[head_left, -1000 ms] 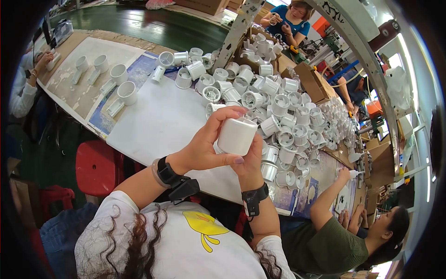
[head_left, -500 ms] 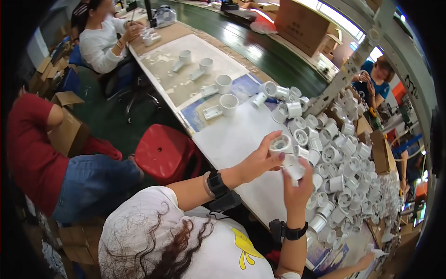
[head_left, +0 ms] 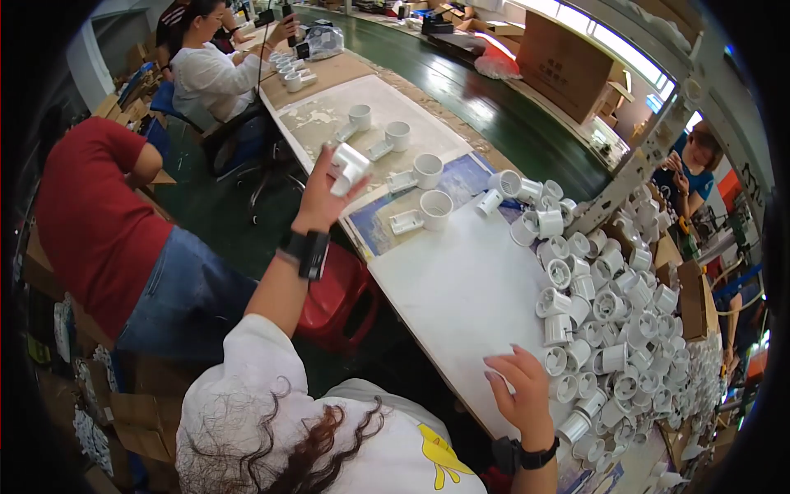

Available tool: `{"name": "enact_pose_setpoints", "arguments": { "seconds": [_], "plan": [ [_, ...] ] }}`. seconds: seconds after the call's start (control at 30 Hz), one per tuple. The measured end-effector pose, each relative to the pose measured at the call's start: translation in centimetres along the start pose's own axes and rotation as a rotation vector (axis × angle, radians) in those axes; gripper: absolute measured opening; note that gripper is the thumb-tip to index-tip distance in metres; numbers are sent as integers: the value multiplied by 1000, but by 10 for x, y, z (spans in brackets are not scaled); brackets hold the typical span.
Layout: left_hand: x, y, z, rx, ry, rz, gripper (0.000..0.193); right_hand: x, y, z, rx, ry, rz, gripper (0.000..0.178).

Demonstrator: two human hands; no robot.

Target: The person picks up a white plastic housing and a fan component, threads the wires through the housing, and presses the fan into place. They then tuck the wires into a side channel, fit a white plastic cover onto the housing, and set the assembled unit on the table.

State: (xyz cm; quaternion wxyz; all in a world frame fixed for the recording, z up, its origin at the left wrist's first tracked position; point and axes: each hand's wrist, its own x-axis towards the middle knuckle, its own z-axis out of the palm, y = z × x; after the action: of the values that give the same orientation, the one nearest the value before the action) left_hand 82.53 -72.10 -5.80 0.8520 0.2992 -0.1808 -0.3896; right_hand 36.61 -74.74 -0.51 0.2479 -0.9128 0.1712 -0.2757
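Observation:
My left hand (head_left: 319,198) is raised over the table's left edge and grips a white plastic cup-shaped part (head_left: 349,171) with a short side piece. Its thumb and fingers lie around the part. My right hand (head_left: 522,391) is held above the near side of the white work surface (head_left: 461,288), its fingers apart and holding nothing. Close to its right side lies a large heap of similar white plastic cups (head_left: 609,309). Beyond my left hand stand several white cups with side pieces in a row, the nearest being a white cup (head_left: 435,209).
A red stool (head_left: 346,300) stands beside the table's left edge. A person in a red shirt (head_left: 95,214) bends over at the left. Farther up the table, a person in white (head_left: 216,78) holds a dark tool. A metal post (head_left: 609,193) rises behind the heap.
My left hand has swung left and away from me, carrying a white cup-shaped part. My right hand has let go of the parts, opened and drawn lower. The view has shifted slightly.

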Motion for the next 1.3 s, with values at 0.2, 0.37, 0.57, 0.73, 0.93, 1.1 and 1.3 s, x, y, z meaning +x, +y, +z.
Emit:
{"name": "enact_pose_setpoints", "arguments": {
  "seconds": [0.2, 0.37, 0.57, 0.73, 0.93, 1.1, 1.3],
  "plan": [
    [90, -5, -66, 588, 348, 314, 60, -24, 8, -1, 9, -18, 156, 14],
    [123, -3, -102, 882, 132, 274, 70, -13, 5, 1, 33, 4, 187, 13],
    [121, 14, -101, 1232, -3, 302, 70, -5, 5, 3, 13, -18, 154, 14],
    [52, -8, -21, 1662, 40, 770, 65, -5, 4, 2, 0, -25, 122, 15],
    [-18, -72, 63, 1640, -427, 138, 56, -8, -1, -2, -2, -18, 109, 17],
    [-7, -88, 25, 1803, -549, 267, 50, -26, 4, -9, -7, 14, 156, 19],
    [-77, -86, 110, 1704, -885, 190, 57, -71, 27, -29, -282, 237, 315, 25]
  ]
}}
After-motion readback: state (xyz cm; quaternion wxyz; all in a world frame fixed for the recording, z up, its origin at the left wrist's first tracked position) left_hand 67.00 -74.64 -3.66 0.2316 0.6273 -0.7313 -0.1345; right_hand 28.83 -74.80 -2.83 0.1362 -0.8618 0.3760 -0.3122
